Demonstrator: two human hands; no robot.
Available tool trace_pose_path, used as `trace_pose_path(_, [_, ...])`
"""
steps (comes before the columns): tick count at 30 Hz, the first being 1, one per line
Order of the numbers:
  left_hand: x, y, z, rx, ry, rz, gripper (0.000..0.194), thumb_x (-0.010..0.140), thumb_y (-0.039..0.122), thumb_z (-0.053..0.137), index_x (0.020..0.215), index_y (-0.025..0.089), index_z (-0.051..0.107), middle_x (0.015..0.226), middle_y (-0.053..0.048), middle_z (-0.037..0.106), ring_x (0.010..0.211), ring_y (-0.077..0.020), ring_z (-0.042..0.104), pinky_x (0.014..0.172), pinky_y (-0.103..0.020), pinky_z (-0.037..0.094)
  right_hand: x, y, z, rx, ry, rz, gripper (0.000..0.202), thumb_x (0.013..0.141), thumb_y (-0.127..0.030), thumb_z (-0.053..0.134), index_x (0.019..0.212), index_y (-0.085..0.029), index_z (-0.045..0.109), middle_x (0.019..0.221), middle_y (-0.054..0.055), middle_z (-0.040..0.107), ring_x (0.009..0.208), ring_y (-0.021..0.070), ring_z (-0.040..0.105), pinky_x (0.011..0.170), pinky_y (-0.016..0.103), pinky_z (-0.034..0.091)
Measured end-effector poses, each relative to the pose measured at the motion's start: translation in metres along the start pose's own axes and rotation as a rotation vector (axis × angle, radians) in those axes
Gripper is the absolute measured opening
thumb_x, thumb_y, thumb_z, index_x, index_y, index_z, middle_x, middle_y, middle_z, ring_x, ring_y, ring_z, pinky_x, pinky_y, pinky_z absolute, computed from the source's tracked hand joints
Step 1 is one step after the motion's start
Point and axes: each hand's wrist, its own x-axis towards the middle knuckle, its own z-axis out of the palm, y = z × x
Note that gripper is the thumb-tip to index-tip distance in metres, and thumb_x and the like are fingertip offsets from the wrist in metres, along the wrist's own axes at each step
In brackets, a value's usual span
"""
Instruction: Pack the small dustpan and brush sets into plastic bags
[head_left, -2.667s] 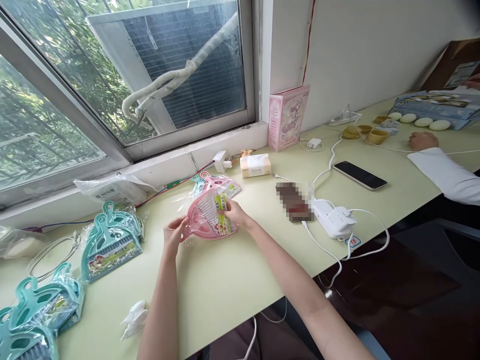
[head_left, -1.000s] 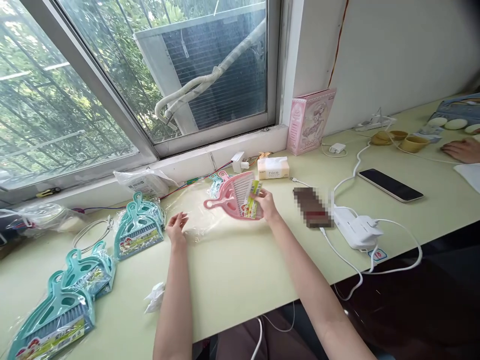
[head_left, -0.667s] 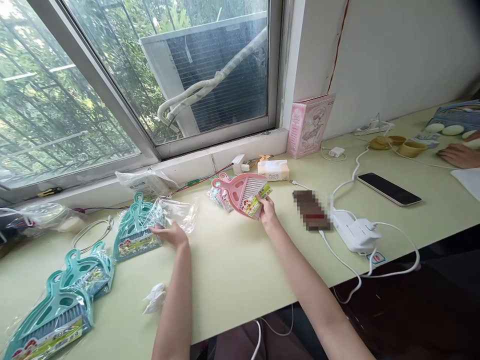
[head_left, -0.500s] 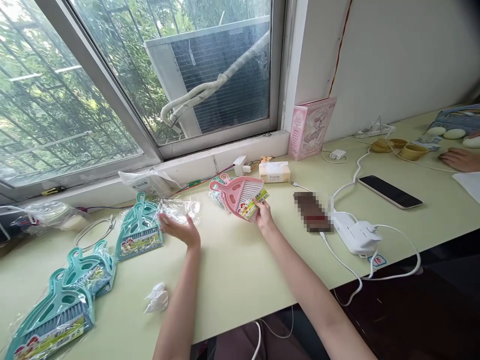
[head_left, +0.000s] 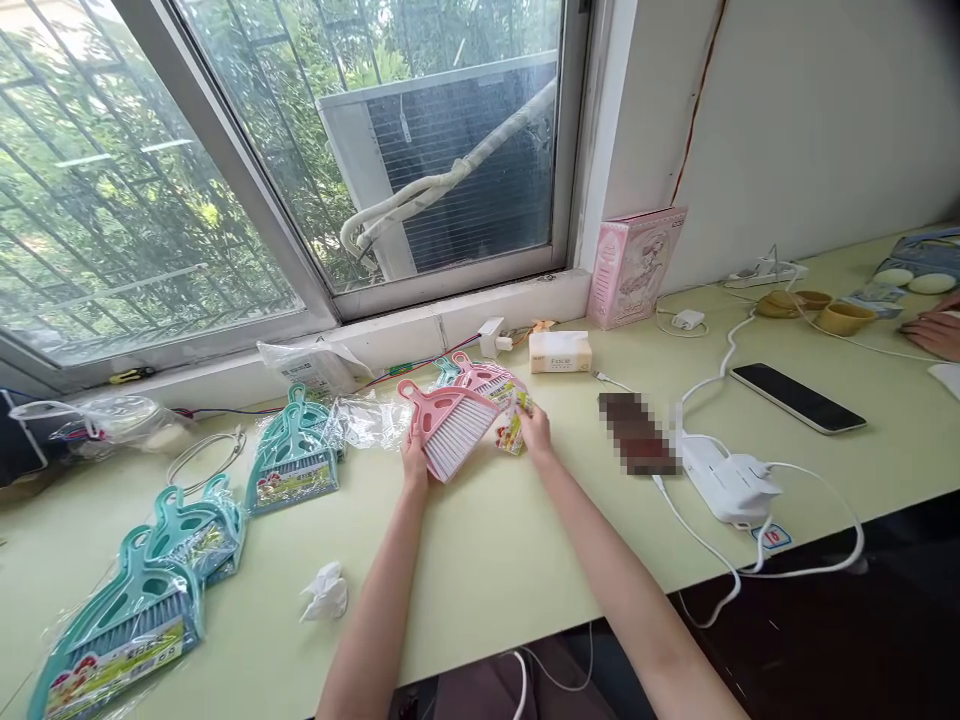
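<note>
My left hand grips the left edge of a pink dustpan and brush set, tilted just above the table with its white bristles facing me. In my right hand is a printed label card, pinched by its right end and apart from the held set's bristles. Behind these lies another pink dustpan set, partly covered, with a teal one beside it. Clear plastic wrap rests left of my left hand. Further left are several bagged teal dustpan sets with blue bristles and labels.
A crumpled tissue lies near the front edge. Behind my right hand stands a tissue pack. To the right are a blurred-out object, a white power strip with cables, and a phone. Another person's hand is at far right.
My left hand, open before, has moved right and taken hold of the pink set. The label card has come away from the bristles in my right hand. The view has shifted slightly.
</note>
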Motion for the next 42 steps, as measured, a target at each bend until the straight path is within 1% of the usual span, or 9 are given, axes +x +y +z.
trace_pose_path(5, [0.0,0.005,-0.002,0.02,0.08,0.003,0.053,0.082,0.059,0.057,0.114,0.018,0.066,0.115,-0.012,0.069,0.102,-0.0255,0.067,0.087,-0.038,0.054,0.015,-0.003,-0.037,-0.584,0.238,-0.244,0.045,0.08,-0.009,0.043,0.121,-0.017,0.059,0.124,0.017,0.061,0.113,0.0278,0.058,0.092,0.043,0.047])
trace_pose_path(9, [-0.001,0.002,0.001,-0.02,0.012,-0.011,0.052,0.081,0.057,0.06,0.113,0.017,0.067,0.113,-0.011,0.07,0.102,-0.0262,0.067,0.089,-0.04,0.053,0.002,-0.016,-0.036,-0.736,0.455,-0.557,0.057,0.086,-0.004,0.029,0.141,-0.016,0.041,0.148,0.021,0.038,0.14,0.029,0.032,0.104,0.053,0.034])
trace_pose_path(11, [-0.002,0.0,0.002,-0.031,-0.045,-0.014,0.053,0.079,0.056,0.063,0.113,0.016,0.068,0.112,-0.011,0.07,0.103,-0.0267,0.066,0.092,-0.04,0.051,-0.013,-0.025,-0.025,-0.795,0.35,-0.773,0.051,0.091,-0.007,0.029,0.14,-0.017,0.042,0.147,0.019,0.039,0.141,0.0265,0.03,0.107,0.051,0.03])
trace_pose_path(15, [-0.011,0.003,0.009,0.004,-0.284,-0.019,0.054,0.078,0.054,0.067,0.116,0.016,0.069,0.114,-0.011,0.07,0.109,-0.0282,0.064,0.099,-0.041,0.046,-0.053,-0.032,0.009,-0.934,-0.15,-1.032,0.031,0.095,-0.015,0.039,0.116,-0.023,0.061,0.117,0.01,0.064,0.114,0.0217,0.052,0.098,0.038,0.035])
trace_pose_path(17, [-0.017,0.006,0.014,0.034,-0.404,-0.016,0.052,0.078,0.052,0.067,0.114,0.015,0.071,0.116,-0.011,0.07,0.113,-0.0291,0.061,0.102,-0.04,0.043,-0.067,-0.03,0.022,-1.057,-0.258,-1.035,0.022,0.095,-0.021,0.044,0.103,-0.02,0.064,0.103,0.01,0.066,0.1,0.0233,0.054,0.089,0.038,0.037])
trace_pose_path(19, [-0.021,0.009,0.018,0.055,-0.461,-0.008,0.049,0.079,0.051,0.067,0.112,0.015,0.072,0.119,-0.011,0.069,0.117,-0.0294,0.059,0.105,-0.04,0.04,-0.074,-0.026,0.029,-1.123,-0.264,-1.012,0.021,0.096,-0.026,0.044,0.098,-0.018,0.064,0.099,0.01,0.066,0.094,0.024,0.054,0.083,0.037,0.037])
trace_pose_path(29, [-0.02,0.007,0.018,0.093,-0.429,0.038,0.047,0.083,0.05,0.063,0.118,0.019,0.069,0.121,-0.009,0.068,0.117,-0.027,0.059,0.105,-0.038,0.041,-0.066,-0.025,0.028,-1.161,-0.089,-0.873,0.024,0.097,-0.022,0.042,0.087,-0.016,0.063,0.089,0.013,0.068,0.093,0.0256,0.057,0.078,0.037,0.037])
trace_pose_path(36, [-0.025,0.009,0.022,0.148,-0.473,0.039,0.05,0.082,0.055,0.063,0.115,0.018,0.071,0.117,-0.009,0.069,0.115,-0.0284,0.06,0.103,-0.039,0.041,-0.059,-0.028,0.024,-1.05,-0.147,-0.692,0.036,0.097,-0.024,0.04,0.079,-0.015,0.07,0.08,0.014,0.07,0.063,0.0182,0.06,0.061,0.031,0.036])
trace_pose_path(42, [-0.027,0.01,0.021,0.09,-0.498,-0.046,0.055,0.083,0.058,0.061,0.119,0.018,0.069,0.115,-0.011,0.07,0.11,-0.0287,0.063,0.098,-0.038,0.045,-0.054,-0.029,0.014,-0.888,-0.096,-0.693,0.037,0.094,-0.025,0.044,0.069,-0.017,0.069,0.072,0.009,0.069,0.057,0.0146,0.055,0.058,0.028,0.03])
